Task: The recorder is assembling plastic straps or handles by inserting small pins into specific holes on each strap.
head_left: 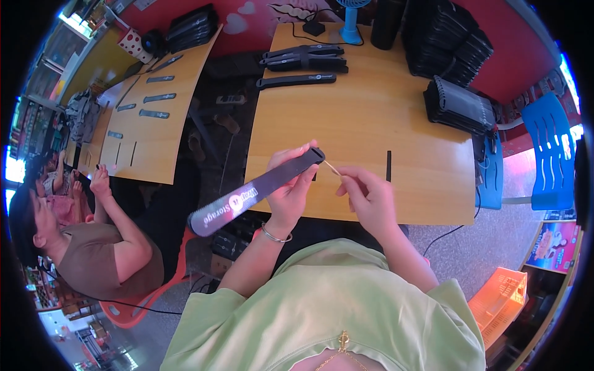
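Observation:
My left hand [288, 201] is closed round a long black storage strap [272, 181], which slants down to the left with its rounded, printed end hanging free past the table edge. The strap's looped upper end [317, 153] stands out above my fingers. My right hand [371, 199], just to the right, pinches a thin pale stick or cord [332, 167] that reaches to that looped end; I cannot tell which it is. On the wooden table [346, 123] under my hands, a narrow dark strip [389, 166] lies beyond my right hand.
Finished-looking black straps [303, 59] lie at the table's far left. Stacks of black straps [445, 43] and a bundle [461, 105] stand far right, near a blue fan [350, 25]. A blue chair [549, 151] is at right. At left, another person [108, 253] sits by a second table [167, 130].

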`<state>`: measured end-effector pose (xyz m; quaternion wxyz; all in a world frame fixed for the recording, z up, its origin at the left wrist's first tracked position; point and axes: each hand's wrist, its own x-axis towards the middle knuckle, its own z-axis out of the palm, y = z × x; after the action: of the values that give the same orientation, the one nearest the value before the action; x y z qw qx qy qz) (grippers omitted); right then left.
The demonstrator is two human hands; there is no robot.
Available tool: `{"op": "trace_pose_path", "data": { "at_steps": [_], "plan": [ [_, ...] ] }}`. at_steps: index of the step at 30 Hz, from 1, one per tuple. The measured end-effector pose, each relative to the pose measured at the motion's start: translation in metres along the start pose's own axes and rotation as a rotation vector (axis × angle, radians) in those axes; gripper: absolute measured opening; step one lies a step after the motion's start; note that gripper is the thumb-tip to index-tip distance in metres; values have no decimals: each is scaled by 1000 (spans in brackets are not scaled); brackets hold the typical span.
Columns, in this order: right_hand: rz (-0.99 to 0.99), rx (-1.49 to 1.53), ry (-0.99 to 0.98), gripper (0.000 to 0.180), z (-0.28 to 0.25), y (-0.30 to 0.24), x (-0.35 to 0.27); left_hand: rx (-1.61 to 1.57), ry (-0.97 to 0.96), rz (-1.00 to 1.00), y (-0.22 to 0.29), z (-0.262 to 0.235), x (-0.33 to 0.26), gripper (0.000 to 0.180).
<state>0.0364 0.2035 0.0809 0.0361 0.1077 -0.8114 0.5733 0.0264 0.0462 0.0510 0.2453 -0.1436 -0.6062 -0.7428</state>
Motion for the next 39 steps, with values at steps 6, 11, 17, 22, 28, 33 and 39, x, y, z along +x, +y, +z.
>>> {"op": "trace_pose_path", "data": {
  "at_steps": [6,11,17,22,28,33,39],
  "plan": [
    [105,90,-25,15,8,3,2,279,-42,211,-1,-6,7,34],
    [481,632,-227,14,4,2,9,378,-21,295,2,-7,10,32],
    [226,313,-122,16,12,3,11,476,-32,355,2,-10,10,30],
    [540,824,-360,16,13,11,16,467,-63,370,-3,-12,13,30],
    [240,416,-203,16,17,12,16,437,-52,383,-4,-14,12,28],
    [509,869,-342,13,18,15,15,424,-65,393,-5,-13,13,29],
    [-88,53,7,18,23,19,15,397,-45,315,-10,-15,10,29]
  ]
}}
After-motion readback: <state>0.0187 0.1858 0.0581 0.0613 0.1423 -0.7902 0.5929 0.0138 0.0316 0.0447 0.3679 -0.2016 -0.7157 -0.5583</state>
